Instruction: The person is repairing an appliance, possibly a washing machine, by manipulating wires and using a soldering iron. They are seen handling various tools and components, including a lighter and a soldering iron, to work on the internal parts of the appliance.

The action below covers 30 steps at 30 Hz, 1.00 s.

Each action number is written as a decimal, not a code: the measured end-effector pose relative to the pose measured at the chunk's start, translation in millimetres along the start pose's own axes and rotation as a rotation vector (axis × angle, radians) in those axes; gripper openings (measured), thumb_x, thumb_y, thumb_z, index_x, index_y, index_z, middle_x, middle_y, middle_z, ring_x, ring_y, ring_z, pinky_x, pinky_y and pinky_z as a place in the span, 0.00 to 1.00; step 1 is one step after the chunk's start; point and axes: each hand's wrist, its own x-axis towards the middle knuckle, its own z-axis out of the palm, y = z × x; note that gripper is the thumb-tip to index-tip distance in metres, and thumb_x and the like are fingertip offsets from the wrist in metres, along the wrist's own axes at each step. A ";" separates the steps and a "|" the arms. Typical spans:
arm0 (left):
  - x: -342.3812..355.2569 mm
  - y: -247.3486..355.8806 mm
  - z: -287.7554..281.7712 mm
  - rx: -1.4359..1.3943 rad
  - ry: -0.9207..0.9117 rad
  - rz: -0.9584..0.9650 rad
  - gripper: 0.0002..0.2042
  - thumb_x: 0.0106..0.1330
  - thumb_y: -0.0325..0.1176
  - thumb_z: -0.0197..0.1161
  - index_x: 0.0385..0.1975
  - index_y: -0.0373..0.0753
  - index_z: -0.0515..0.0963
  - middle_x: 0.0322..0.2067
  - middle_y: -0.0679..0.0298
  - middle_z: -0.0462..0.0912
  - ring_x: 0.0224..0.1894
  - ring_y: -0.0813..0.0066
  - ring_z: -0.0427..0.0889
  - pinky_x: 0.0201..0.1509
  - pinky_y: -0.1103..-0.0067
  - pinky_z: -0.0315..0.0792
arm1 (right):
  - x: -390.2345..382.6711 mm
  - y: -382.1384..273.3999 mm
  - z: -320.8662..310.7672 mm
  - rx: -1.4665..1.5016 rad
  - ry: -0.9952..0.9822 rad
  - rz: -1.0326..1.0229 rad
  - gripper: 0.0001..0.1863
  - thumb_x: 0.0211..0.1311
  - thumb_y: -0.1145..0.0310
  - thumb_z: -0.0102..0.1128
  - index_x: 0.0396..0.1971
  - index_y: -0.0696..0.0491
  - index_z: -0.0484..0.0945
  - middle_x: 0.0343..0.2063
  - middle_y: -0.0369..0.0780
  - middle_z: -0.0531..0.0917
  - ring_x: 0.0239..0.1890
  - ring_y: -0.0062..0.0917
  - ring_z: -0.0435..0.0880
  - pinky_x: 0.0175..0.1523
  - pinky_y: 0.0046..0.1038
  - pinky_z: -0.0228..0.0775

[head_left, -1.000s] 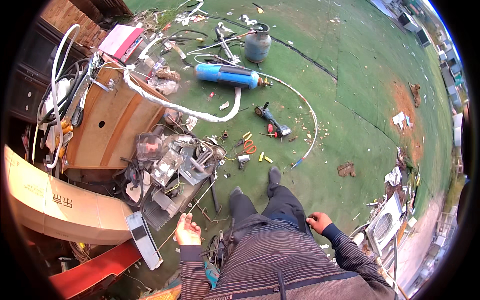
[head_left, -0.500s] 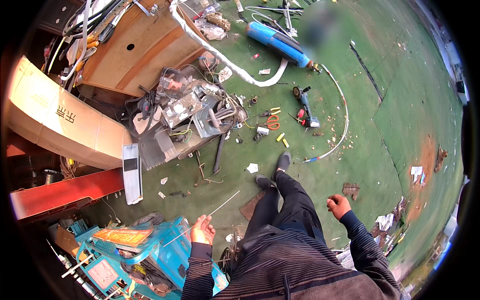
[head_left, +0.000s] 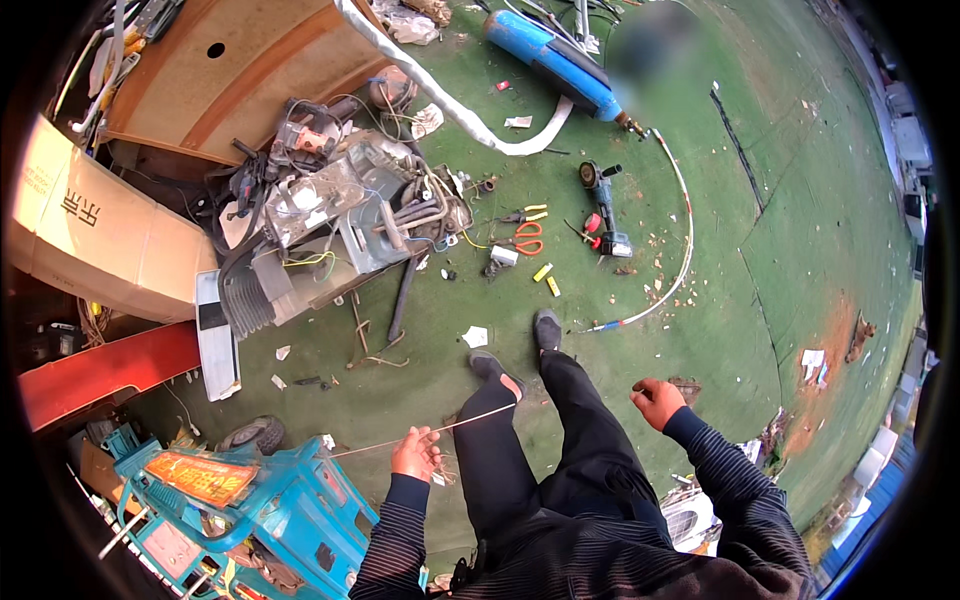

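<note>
In my left hand (head_left: 415, 456), a thin straight rod (head_left: 482, 415) is held between the fingers, its far end crossing over my left leg. My right hand (head_left: 658, 403) hangs to the right with its fingers curled together; anything inside them is hidden. Beyond my feet lie orange-handled scissors (head_left: 529, 239), pliers with yellow handles (head_left: 524, 215) and two small yellow pieces (head_left: 543, 272). A cordless angle grinder (head_left: 606, 210) rests on the green floor farther right, apart from both hands.
A heap of dismantled appliance parts (head_left: 350, 215) lies left of my feet, near a long cardboard box (head_left: 110, 230) and a red beam (head_left: 110, 372). A teal cargo tricycle (head_left: 290, 510) stands at near left. A blue gas cylinder (head_left: 550, 62) lies ahead, with a pale hose (head_left: 688, 215) curving nearby.
My legs have moved apart as I step, and the view has shifted. The rod stays in my left hand and now lies at a flatter angle. My right hand remains curled.
</note>
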 end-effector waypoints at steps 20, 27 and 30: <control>534.0 4.8 158.6 0.371 0.160 -0.362 0.29 0.77 0.56 0.52 0.64 0.37 0.65 0.41 0.62 0.86 0.32 0.73 0.81 0.37 0.71 0.75 | 416.4 357.7 277.0 -0.803 -0.057 0.314 0.22 0.54 0.64 0.73 0.48 0.49 0.77 0.44 0.43 0.79 0.48 0.42 0.84 0.49 0.43 0.79; 423.3 47.1 228.7 0.308 -0.354 0.144 0.16 0.79 0.46 0.54 0.43 0.37 0.80 0.24 0.69 0.80 0.25 0.80 0.78 0.31 0.83 0.73 | 429.8 321.1 240.9 -0.666 0.060 -0.070 0.11 0.64 0.66 0.65 0.39 0.55 0.74 0.37 0.45 0.80 0.41 0.46 0.83 0.42 0.45 0.74; 443.6 32.9 218.7 0.090 -0.269 0.247 0.16 0.79 0.45 0.54 0.38 0.38 0.77 0.22 0.71 0.75 0.22 0.81 0.74 0.28 0.82 0.70 | 456.5 253.1 205.2 -0.408 0.210 -0.187 0.10 0.63 0.69 0.65 0.39 0.56 0.74 0.35 0.47 0.81 0.37 0.46 0.83 0.40 0.44 0.72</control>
